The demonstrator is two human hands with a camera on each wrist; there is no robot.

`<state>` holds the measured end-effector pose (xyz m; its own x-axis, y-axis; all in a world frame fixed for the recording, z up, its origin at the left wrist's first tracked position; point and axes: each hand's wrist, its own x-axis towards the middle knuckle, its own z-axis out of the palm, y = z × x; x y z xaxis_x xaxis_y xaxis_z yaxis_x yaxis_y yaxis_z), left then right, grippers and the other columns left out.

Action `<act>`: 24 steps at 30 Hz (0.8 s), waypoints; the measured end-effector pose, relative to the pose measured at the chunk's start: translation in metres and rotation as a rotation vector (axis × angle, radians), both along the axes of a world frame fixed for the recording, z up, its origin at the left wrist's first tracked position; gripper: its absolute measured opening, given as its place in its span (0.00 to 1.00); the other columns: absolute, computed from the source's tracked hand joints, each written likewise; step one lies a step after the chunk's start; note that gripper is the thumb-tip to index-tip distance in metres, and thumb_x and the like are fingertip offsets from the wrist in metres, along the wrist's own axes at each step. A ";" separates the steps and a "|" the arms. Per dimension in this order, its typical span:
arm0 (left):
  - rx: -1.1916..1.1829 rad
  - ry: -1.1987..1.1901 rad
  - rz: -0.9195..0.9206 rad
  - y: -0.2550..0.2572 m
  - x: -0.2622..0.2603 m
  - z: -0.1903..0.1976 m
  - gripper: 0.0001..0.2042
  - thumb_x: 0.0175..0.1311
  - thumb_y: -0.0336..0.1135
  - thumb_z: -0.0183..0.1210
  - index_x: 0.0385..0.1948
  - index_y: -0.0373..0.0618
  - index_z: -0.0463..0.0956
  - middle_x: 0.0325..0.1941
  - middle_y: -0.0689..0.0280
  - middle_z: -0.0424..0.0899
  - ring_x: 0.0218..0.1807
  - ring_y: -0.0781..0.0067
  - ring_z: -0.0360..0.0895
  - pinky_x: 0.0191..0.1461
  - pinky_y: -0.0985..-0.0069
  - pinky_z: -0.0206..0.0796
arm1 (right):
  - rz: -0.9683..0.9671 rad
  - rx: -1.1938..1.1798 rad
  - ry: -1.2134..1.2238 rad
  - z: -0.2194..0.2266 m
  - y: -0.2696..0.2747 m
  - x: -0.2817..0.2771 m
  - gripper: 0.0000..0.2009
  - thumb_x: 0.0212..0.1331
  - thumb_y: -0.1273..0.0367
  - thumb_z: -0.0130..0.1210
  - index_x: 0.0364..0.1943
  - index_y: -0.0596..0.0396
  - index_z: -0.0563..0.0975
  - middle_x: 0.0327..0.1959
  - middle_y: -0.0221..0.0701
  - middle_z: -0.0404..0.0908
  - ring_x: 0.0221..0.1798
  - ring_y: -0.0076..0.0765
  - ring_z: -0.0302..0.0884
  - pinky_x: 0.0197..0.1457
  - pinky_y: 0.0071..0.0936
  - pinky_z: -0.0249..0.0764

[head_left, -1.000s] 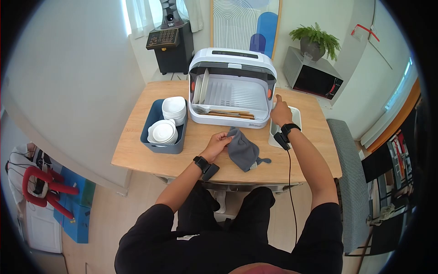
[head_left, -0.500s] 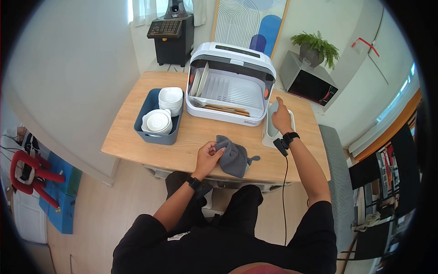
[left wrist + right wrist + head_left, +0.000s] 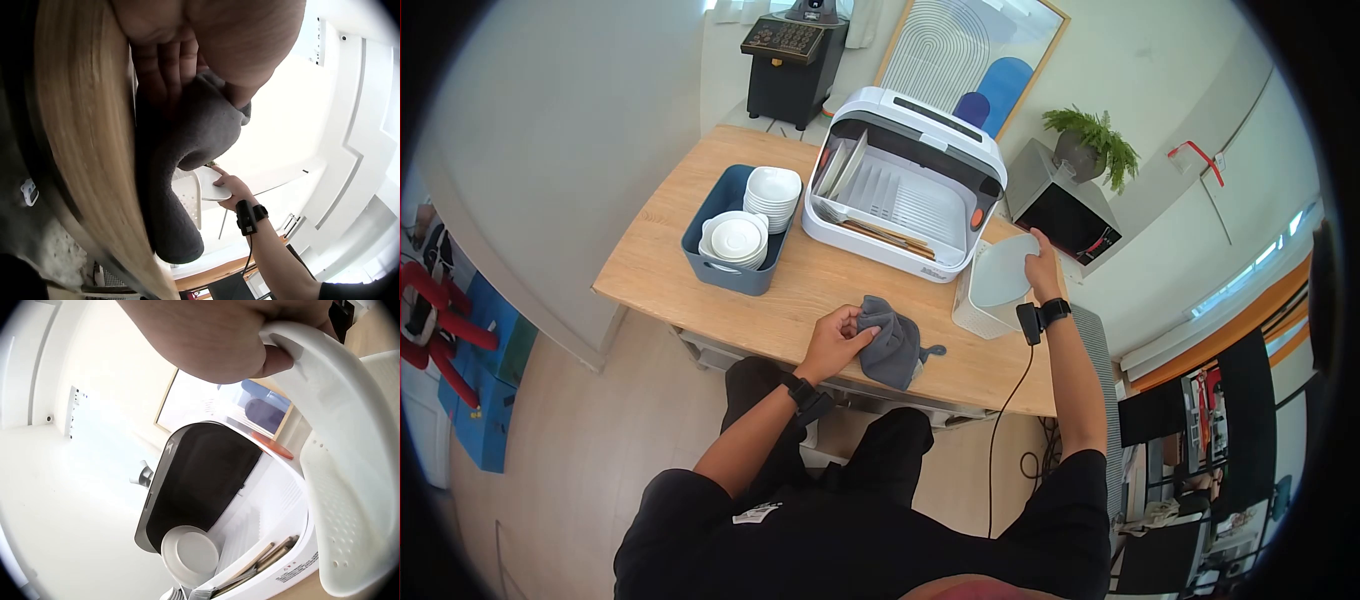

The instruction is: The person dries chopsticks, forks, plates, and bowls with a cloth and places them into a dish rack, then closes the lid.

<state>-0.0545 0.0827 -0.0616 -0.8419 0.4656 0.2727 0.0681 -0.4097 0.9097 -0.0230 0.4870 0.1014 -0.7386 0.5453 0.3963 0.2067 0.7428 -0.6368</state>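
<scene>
A pale, shallow dish (image 3: 1003,268) is gripped at its rim by my right hand (image 3: 1045,272), tilted over a white perforated basket (image 3: 990,318) at the table's right. In the right wrist view the thumb lies over the rim of the dish (image 3: 356,406), with the basket (image 3: 340,531) beside it. My left hand (image 3: 832,343) pinches a grey cloth (image 3: 890,345) near the table's front edge. Folds of the cloth (image 3: 209,122) hang from the fingers in the left wrist view.
Behind the cloth stands a white dish cabinet (image 3: 900,190), its lid raised, holding plates and chopsticks. A blue bin (image 3: 735,275) with stacked white bowls (image 3: 771,190) stands at the left. A microwave (image 3: 1065,205) with a plant on top is beyond the right end.
My right hand has raised the pale dish from inside the white basket and tilted it. The left hand still holds the cloth. The head view has turned and shifted.
</scene>
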 end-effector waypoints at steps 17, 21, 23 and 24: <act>0.019 -0.063 -0.087 -0.009 0.006 0.025 0.13 0.65 0.24 0.65 0.48 0.33 0.76 0.35 0.70 0.85 0.33 0.90 0.77 0.37 0.89 0.69 | 0.028 -1.308 0.505 0.020 -0.059 0.125 0.20 0.73 0.63 0.51 0.62 0.62 0.70 0.61 0.38 0.77 0.61 0.40 0.77 0.69 0.35 0.71; 0.004 -0.099 -0.125 -0.009 0.008 0.028 0.13 0.64 0.24 0.65 0.49 0.33 0.76 0.36 0.69 0.85 0.34 0.89 0.78 0.39 0.89 0.70 | 0.088 -1.411 0.671 -0.008 -0.096 0.181 0.21 0.76 0.61 0.47 0.64 0.61 0.70 0.62 0.39 0.77 0.63 0.42 0.75 0.68 0.37 0.71; -0.017 -0.064 -0.074 -0.009 0.008 0.026 0.13 0.65 0.24 0.65 0.48 0.33 0.76 0.35 0.70 0.84 0.33 0.90 0.76 0.37 0.89 0.68 | 0.119 -1.316 0.691 -0.041 -0.095 0.208 0.21 0.76 0.59 0.45 0.63 0.60 0.71 0.62 0.39 0.78 0.62 0.42 0.77 0.68 0.38 0.73; -0.053 -0.067 -0.107 -0.011 0.007 0.024 0.13 0.65 0.24 0.65 0.48 0.33 0.76 0.35 0.70 0.84 0.33 0.90 0.76 0.37 0.89 0.68 | 0.170 -1.209 0.696 -0.061 -0.097 0.225 0.22 0.77 0.57 0.43 0.63 0.58 0.72 0.61 0.39 0.79 0.61 0.42 0.79 0.67 0.38 0.74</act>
